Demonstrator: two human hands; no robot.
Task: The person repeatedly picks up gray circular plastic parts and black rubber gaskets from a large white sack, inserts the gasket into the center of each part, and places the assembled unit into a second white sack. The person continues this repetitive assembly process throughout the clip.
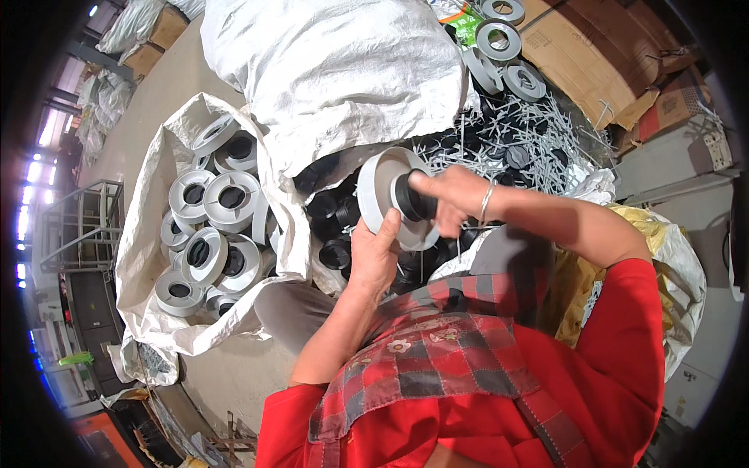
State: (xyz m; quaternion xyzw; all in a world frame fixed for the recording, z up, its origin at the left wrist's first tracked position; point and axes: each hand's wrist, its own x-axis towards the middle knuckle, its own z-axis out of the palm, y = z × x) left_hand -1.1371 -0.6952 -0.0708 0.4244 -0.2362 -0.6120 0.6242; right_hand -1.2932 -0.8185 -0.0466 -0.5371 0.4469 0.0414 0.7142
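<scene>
Grey flanged spool point(381, 189): it is being held in front of the person's chest, above the lap, tilted so that one flat grey face is looking toward the camera; its axis is pointing roughly from the left hand toward the right hand.
Black core piece point(413, 200): it is sitting in the middle of the spool and sticking out to the right side, along the same axis.
Left hand point(373, 253): it is coming from below, with fingers curled up around the lower rim of the spool and supporting it; the hand is partly closed on that rim.
Right hand point(449, 199): it is coming from the right, with a thin bangle on the wrist; its fingers are closed around the black core piece, and the forefinger is lying along the top. This hand is nearer to the core, the left one nearer to the flange.
Clothing: a red sleeve and a checked apron point(425, 355) are filling the lower part of the view.
Black parts point(337, 251): a heap of dark round pieces is lying just behind the hands, between the sacks.
Open white sack point(148, 226): it is standing on the left, holding many grey spools point(226, 199) with black centres.
Farther away: a full white sack point(335, 62), a pile of thin white plastic sticks point(538, 132), some more grey rings point(499, 39) and brown cartons point(593, 54).
</scene>
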